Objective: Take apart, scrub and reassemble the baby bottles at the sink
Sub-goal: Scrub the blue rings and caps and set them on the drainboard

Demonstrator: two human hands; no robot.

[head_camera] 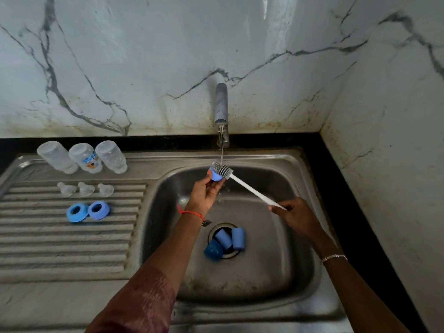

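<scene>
My left hand [204, 192] holds a blue bottle collar ring [215, 175] under the running tap [221, 104]. My right hand [296, 213] grips the white handle of a bottle brush [249, 189], whose grey bristle head presses into the ring. Three clear bottle bodies [81, 157] stand upside down on the drainboard's far edge. In front of them lie three clear teats [85, 188], then two blue collar rings [87, 211]. Three blue caps [225, 241] lie over the drain at the sink bottom.
The steel sink basin [276, 272] sits right of the ribbed drainboard [60, 248]. A black counter strip [348, 200] runs behind and to the right. Marble walls close in at the back and right.
</scene>
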